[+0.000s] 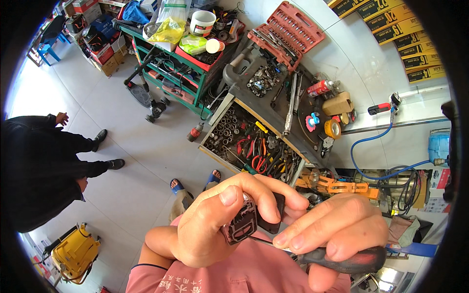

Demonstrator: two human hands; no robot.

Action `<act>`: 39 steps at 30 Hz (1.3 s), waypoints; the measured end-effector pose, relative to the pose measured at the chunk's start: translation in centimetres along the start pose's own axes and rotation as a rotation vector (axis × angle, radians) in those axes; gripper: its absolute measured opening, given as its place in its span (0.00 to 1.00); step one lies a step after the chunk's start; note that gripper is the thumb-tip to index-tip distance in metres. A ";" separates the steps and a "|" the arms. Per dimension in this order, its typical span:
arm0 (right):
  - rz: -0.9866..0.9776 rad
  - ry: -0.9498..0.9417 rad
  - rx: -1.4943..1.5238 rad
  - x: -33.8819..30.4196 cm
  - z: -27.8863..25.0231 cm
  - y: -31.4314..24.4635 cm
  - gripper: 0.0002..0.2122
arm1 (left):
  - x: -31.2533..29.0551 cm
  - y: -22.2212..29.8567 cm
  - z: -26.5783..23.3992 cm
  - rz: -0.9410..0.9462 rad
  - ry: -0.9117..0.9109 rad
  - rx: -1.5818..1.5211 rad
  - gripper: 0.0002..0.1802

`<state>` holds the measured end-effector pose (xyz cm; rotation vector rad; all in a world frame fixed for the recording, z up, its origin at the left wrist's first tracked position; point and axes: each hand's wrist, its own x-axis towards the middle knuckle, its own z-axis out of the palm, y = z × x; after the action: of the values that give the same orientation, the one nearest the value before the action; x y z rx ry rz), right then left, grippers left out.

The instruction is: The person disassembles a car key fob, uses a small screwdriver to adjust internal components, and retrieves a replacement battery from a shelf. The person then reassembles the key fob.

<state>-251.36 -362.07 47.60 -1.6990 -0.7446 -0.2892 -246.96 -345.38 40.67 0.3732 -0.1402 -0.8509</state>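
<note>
Close in front of my chest, my left hand (207, 227) is closed around a small black key fob (241, 222) that looks opened up. A molded inner side with slots shows on one piece, and a flat dark piece (271, 215) stands beside it between the fingers. My right hand (337, 222) grips a screwdriver (359, 260) with a black and red handle. Its thin shaft points left to the fob's lower edge; whether the tip touches is hard to tell.
Ahead, an open drawer (215, 149) holds sockets and pliers beneath a worktop (254, 105) with a red socket case (293, 29). A green tool cart (195, 105) stands farther left. A person in black (44, 166) is at left; a blue hose (359, 166) hangs right.
</note>
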 end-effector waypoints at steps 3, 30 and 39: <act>0.190 0.058 -0.074 0.5 0.9 -1.6 0.14 | 0.3 0.0 0.0 -0.073 -0.047 -0.002 0.26; -0.102 0.159 -0.131 -1.0 1.3 -0.3 0.12 | 2.2 0.4 -1.8 -0.131 -0.193 -0.276 0.25; 0.071 0.031 -0.162 -0.8 0.3 -1.4 0.09 | 2.4 0.2 -1.9 -0.085 -0.153 -0.305 0.25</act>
<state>-252.85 -361.85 48.16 -1.8661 -0.6510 -0.3330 -244.77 -346.59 38.89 0.0281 -0.1345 -0.9687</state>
